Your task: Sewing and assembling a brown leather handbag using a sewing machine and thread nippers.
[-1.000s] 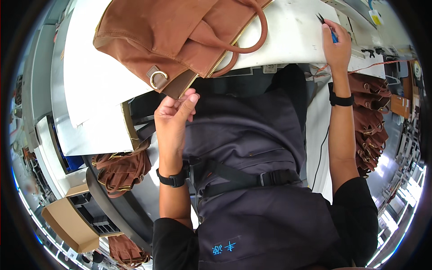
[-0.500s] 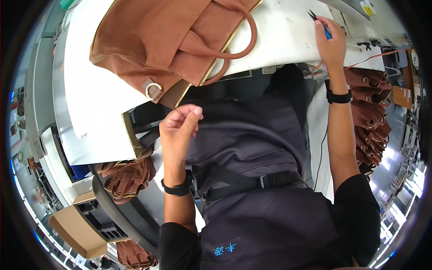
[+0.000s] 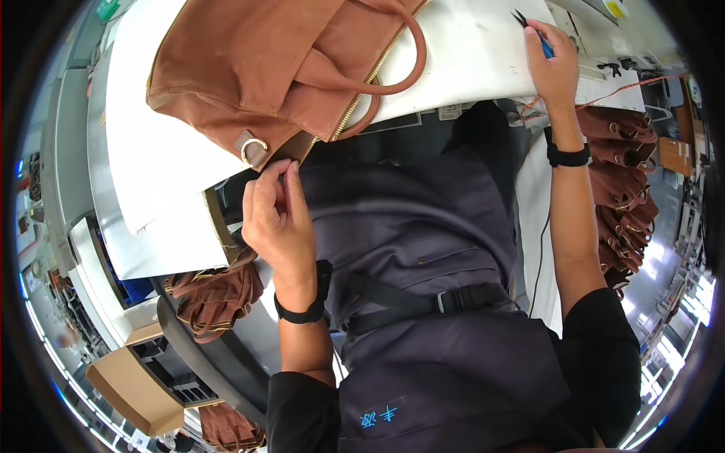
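A brown handbag (image 3: 226,60) with rolled handles lies on the white table, its lower corner hanging over the near edge. A gold zipper (image 3: 355,102) runs along its opening, and a gold D-ring (image 3: 254,151) sits on a tab by that corner. My left hand (image 3: 279,223) is closed in a pinch at the corner, beside the zipper's end; the fingertips hide exactly what they grip. Over the table at the far right, my right hand (image 3: 557,75) is wrapped around blue-handled thread snips (image 3: 547,48), their dark points showing past the fingers.
The white table (image 3: 468,68) spans the top. More brown bags (image 3: 619,181) hang in a row at the right, and others (image 3: 219,298) are at lower left. An open cardboard box (image 3: 136,389) stands at the lower left. An orange cord (image 3: 612,98) lies near my right wrist.
My left hand has moved up and left from below the bag to its corner, fingertips now pinched there. My right hand still holds the snips, hardly moved.
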A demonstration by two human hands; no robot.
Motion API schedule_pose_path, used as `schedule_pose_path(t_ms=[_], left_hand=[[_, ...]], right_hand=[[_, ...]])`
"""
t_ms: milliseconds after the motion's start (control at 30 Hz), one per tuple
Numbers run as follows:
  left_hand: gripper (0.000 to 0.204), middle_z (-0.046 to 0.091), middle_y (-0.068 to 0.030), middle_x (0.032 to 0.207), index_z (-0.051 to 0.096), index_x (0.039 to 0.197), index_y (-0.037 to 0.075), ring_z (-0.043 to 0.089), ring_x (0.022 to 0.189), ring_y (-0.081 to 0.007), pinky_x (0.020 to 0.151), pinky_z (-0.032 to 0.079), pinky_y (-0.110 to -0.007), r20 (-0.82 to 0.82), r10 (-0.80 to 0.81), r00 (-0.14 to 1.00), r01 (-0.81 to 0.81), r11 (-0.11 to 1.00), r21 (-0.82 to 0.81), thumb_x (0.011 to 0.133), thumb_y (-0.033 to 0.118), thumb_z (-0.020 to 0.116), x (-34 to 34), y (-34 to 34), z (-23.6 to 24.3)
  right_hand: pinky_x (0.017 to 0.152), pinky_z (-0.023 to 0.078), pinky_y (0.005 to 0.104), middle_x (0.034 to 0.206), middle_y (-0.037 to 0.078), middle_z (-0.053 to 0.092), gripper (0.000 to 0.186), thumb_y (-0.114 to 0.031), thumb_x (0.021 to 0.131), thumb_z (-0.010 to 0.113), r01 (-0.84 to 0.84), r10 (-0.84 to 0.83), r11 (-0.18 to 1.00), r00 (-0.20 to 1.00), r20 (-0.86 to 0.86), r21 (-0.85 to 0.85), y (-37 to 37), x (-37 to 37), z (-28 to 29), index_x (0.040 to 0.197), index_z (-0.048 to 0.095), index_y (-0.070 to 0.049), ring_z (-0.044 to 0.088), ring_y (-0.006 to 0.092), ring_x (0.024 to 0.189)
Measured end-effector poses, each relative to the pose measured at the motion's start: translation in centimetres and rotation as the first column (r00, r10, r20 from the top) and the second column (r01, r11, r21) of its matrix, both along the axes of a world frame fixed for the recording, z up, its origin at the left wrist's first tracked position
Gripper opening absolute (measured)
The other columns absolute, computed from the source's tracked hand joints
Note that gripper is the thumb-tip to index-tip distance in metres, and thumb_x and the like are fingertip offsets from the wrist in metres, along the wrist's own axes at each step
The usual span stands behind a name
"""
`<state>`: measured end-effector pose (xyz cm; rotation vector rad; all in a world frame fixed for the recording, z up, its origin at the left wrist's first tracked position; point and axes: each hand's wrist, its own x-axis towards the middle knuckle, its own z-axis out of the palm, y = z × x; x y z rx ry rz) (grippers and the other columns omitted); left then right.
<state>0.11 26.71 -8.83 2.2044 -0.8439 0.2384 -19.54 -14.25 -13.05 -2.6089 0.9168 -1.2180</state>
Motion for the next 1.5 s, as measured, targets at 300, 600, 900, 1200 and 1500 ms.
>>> schedule_pose_path(t_ms=[300,600,900,1200,1500], left_hand=[[0.010,0.063,-0.0081,0.084,0.066,0.105,0.006,0.057,0.062,-0.0248,0.057,0.049,-0.036,0.140,-0.032,0.990,0.016,0.993,0.116,0.098,0.003,0.072,0.2,0.1,-1.6],[0.011,0.064,-0.0077,0.080,0.067,0.091,0.004,0.055,0.056,-0.0247,0.054,0.044,-0.036,-0.052,-0.486,0.873,0.484,0.874,-0.038,0.092,0.003,0.078,-1.6,2.0,0.7],[0.043,0.068,-0.0038,0.126,0.075,0.116,0.015,0.059,0.122,-0.0302,0.105,0.043,-0.044,0.407,-0.290,0.866,0.215,0.951,0.222,0.077,0.017,0.092,1.6,-3.0,3.1],[0.051,0.070,-0.0013,0.125,0.076,0.124,0.016,0.062,0.117,-0.0276,0.104,0.044,-0.044,0.330,-0.408,0.852,0.279,0.885,0.373,0.076,0.025,0.090,3.2,-4.3,3.4],[0.018,0.073,-0.0106,0.106,0.078,0.115,0.004,0.068,0.096,-0.0291,0.089,0.052,-0.038,0.248,-0.471,0.847,0.379,0.860,0.341,0.100,0.011,0.073,4.5,-5.0,4.6]], right_hand=[[0.093,0.052,0.0396,0.109,0.009,0.077,0.022,-0.029,0.099,0.071,-0.016,0.016,1.000,1.000,-0.003,-0.009,0.1,0.2,0.0,0.112,0.078,-0.013,0.069,0.0310,0.102],[0.097,0.052,0.0369,0.112,0.009,0.077,0.023,-0.024,0.100,0.071,-0.021,0.021,1.000,0.999,-0.027,-0.007,-0.6,-0.5,0.1,0.116,0.078,-0.008,0.070,0.0275,0.105],[0.088,0.055,0.0410,0.107,0.009,0.077,0.019,-0.024,0.096,0.074,-0.012,0.016,0.995,0.999,0.041,-0.102,-0.1,-0.1,0.0,0.108,0.078,-0.009,0.070,0.0319,0.098],[0.087,0.054,0.0425,0.104,0.009,0.076,0.016,-0.019,0.094,0.073,0.022,-0.016,0.996,0.998,0.066,-0.089,1.2,0.3,0.9,0.103,0.077,-0.007,0.068,0.0329,0.096],[0.093,0.052,0.0433,0.104,0.009,0.075,0.015,-0.017,0.093,0.074,0.034,-0.031,0.999,0.994,0.101,-0.020,1.4,0.7,0.7,0.103,0.076,-0.006,0.068,0.0323,0.100]])
